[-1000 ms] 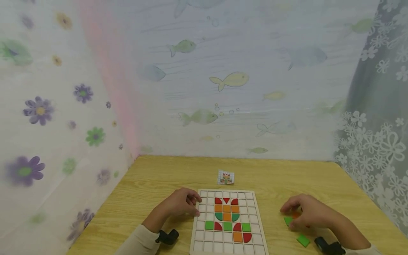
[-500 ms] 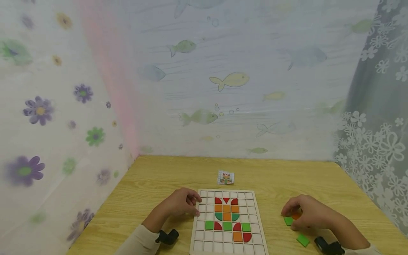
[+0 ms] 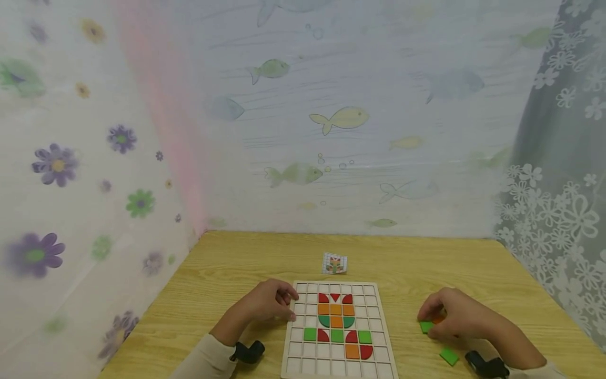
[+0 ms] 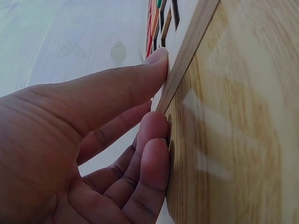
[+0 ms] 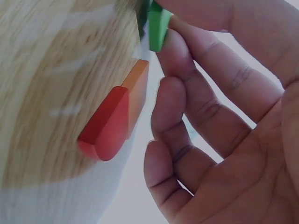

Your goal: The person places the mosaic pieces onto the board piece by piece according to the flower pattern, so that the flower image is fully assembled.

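A pale wooden grid board [image 3: 290, 350] lies before me, with red, orange and green pieces set in its cells. My left hand [image 3: 265, 302] grips its left edge; in the left wrist view the thumb [image 4: 156, 58] lies on the rim and the other fingers curl against the side. To the right of the board, my right hand [image 3: 461, 313] pinches a square green tile [image 5: 159, 28] between thumb and fingers, low over the table. Beneath that hand, an orange tile [image 5: 138, 88] lies against a red piece with a rounded side [image 5: 110, 126]; the palm mostly hides both from above.
Nearer me lies another green tile [image 3: 449, 357], by the right wrist. Behind the board sits a small pattern card [image 3: 334, 263] showing a coloured grid design. A fish-printed sheet [image 3: 350, 173] closes off the far table edge, and a flowered one [image 3: 85, 210] stands at left.
My right fingertips have drawn slightly closer together around the green tile. The left hand and the board stay where they were; the head view has shifted a little.
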Demonstrator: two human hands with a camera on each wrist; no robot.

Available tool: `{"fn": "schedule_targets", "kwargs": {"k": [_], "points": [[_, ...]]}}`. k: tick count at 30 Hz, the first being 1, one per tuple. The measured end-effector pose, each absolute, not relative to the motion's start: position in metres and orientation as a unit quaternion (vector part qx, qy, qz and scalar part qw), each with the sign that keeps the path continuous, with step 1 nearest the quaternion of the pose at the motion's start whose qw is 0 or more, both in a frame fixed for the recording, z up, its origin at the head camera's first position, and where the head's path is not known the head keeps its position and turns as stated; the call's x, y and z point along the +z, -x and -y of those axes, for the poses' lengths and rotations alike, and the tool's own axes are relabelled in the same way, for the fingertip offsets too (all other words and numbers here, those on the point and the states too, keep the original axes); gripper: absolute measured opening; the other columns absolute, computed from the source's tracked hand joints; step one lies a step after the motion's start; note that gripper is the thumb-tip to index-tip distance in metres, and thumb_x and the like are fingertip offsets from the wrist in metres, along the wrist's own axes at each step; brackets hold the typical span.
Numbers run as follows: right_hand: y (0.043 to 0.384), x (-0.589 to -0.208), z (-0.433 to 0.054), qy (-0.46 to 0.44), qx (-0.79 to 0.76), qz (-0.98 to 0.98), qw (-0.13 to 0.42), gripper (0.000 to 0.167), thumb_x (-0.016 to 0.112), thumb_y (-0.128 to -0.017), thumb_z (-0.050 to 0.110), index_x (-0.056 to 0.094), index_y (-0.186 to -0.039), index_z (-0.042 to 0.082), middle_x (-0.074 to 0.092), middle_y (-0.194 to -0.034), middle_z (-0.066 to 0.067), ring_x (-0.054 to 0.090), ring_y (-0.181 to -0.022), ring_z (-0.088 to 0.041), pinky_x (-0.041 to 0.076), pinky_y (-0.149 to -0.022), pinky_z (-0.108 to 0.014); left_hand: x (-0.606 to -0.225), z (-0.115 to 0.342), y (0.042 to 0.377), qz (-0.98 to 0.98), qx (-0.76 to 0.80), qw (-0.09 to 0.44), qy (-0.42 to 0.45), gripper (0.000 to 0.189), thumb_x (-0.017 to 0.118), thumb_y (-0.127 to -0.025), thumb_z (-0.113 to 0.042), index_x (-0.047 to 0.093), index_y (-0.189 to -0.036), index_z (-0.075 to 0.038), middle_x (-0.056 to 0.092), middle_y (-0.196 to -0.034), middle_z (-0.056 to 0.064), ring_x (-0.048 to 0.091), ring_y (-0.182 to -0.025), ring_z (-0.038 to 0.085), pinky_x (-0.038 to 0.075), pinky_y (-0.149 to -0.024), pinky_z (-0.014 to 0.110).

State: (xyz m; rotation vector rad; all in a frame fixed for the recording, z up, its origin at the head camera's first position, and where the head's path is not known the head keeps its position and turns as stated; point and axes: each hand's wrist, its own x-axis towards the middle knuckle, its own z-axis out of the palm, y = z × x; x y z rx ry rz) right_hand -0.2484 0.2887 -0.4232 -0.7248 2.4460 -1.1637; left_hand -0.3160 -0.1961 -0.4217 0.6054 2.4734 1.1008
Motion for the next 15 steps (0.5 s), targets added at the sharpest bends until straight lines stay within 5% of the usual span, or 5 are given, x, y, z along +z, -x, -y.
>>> {"fn": "schedule_targets", "kwargs": {"k": [15], "points": [[0.250,-0.411,-0.260,0.267,-0.378,-0.878,0.120,0.021,0.084,-0.087,0.021,0.077,-0.106,0.015,0.075,-0.100,0.004,0.067,-0.085,-0.007,0.056,-0.071,-0.027,-0.419,0.196,0.314,-0.871,0.399,0.188,-0.218,0.036,0.092,-0.080,-0.019,0.075,-0.111,-0.013,0.066,-0.098,0.005,0.059,-0.087,0.020,0.052,-0.075,0.033]]}}
